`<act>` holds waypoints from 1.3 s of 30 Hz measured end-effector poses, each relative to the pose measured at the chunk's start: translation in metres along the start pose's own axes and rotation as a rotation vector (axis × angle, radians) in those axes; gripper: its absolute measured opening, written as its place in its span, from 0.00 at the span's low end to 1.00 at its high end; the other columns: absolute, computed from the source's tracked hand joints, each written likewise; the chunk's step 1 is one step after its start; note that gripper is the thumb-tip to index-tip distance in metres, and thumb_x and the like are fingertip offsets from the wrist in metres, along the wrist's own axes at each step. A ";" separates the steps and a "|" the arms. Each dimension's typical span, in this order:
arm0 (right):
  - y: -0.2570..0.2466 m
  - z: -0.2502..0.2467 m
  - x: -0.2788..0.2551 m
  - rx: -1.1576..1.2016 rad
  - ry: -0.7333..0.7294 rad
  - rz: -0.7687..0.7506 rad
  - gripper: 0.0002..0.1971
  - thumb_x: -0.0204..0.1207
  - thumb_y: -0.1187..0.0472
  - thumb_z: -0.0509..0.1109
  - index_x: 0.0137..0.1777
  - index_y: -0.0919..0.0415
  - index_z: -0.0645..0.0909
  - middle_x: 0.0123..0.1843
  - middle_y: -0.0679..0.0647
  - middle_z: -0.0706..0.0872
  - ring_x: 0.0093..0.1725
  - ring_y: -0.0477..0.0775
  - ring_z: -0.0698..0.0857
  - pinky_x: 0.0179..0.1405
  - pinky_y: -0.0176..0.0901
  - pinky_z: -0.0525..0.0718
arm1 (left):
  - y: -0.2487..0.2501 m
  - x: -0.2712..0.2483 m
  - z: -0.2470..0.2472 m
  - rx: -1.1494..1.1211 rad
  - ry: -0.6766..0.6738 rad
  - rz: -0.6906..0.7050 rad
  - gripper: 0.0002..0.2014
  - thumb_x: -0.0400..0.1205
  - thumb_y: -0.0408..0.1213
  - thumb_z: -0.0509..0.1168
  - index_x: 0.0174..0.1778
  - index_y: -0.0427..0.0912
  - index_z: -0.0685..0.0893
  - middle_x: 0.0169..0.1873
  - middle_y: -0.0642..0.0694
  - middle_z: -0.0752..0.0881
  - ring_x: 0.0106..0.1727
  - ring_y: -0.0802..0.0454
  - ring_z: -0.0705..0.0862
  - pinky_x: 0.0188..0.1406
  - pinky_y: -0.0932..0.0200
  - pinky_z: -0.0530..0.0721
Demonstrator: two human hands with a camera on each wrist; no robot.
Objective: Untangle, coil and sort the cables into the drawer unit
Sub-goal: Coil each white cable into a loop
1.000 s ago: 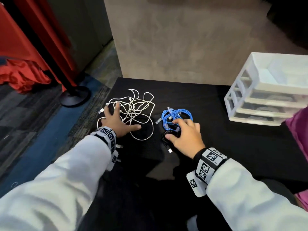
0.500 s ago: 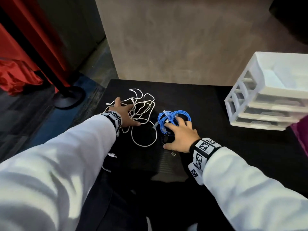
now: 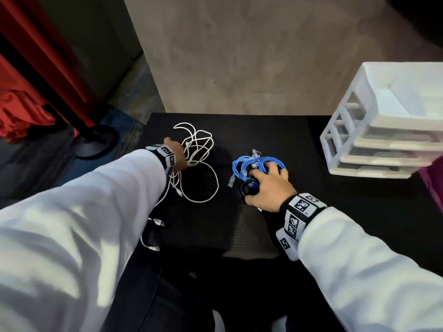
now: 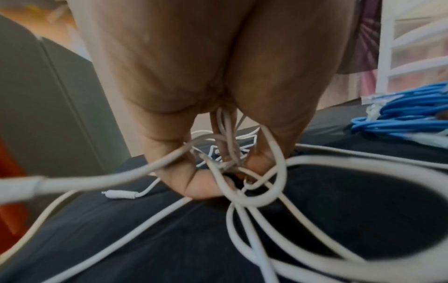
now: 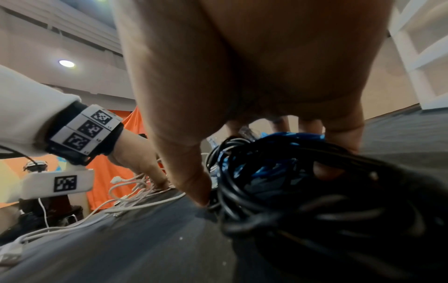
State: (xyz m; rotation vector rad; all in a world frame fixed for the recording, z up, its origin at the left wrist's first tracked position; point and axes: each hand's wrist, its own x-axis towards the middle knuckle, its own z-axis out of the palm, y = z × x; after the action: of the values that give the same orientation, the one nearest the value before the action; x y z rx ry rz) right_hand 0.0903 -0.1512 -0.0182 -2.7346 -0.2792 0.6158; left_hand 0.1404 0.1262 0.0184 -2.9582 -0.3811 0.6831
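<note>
The step in hand looks like the first one: pulling the heap apart by colour before any coiling. The left hand (image 3: 177, 154) has its fingers curled round several strands of the white cable (image 3: 203, 185), gathered in the fist as the left wrist view shows, while loose loops trail toward the person and off the near table (image 3: 263, 130) edge. The right hand (image 3: 268, 188) lies spread over the blue cable (image 3: 242, 164) bundle, fingers bent down onto it and thumb tip on the table beside a black cable (image 3: 247, 188) coil under the palm; whether it truly grips or merely pins them I cannot tell. The two heaps lie apart, white under the left hand, blue and black under the right. The drawer unit (image 3: 383, 130) stands beyond and to the right of the right hand, well apart, drawers apparently closed. Next, I judge, the left hand must lift the white strands clear while the right holds its bundle down, watching for plugs snagging in loops
</note>
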 end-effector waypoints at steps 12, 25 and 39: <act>-0.048 0.026 -0.008 0.020 0.009 -0.062 0.37 0.71 0.43 0.78 0.79 0.46 0.70 0.81 0.56 0.56 0.80 0.71 0.59 0.70 0.62 0.82 | -0.005 -0.011 -0.100 -0.194 0.242 0.033 0.19 0.74 0.51 0.75 0.48 0.38 0.91 0.44 0.37 0.91 0.46 0.37 0.89 0.51 0.46 0.91; -0.127 0.047 -0.009 0.104 -0.104 -0.287 0.47 0.77 0.38 0.76 0.91 0.47 0.57 0.94 0.55 0.44 0.91 0.69 0.47 0.86 0.67 0.65 | 0.054 -0.069 -0.160 -0.497 0.364 0.274 0.10 0.76 0.46 0.73 0.40 0.42 0.89 0.30 0.49 0.91 0.28 0.54 0.88 0.24 0.65 0.83; 0.057 -0.010 -0.082 0.447 0.487 -0.083 0.10 0.82 0.52 0.74 0.40 0.53 0.86 0.31 0.48 0.85 0.32 0.48 0.81 0.36 0.48 0.77 | 0.148 -0.060 -0.014 -0.467 -0.122 0.292 0.53 0.60 0.83 0.69 0.80 0.62 0.71 0.82 0.45 0.65 0.78 0.39 0.74 0.71 0.40 0.82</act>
State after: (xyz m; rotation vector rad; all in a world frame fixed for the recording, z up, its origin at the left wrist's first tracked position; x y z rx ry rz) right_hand 0.0292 -0.2282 0.0017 -2.3262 -0.1148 -0.0254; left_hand 0.1275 -0.0323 0.0365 -3.4696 -0.1267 0.9198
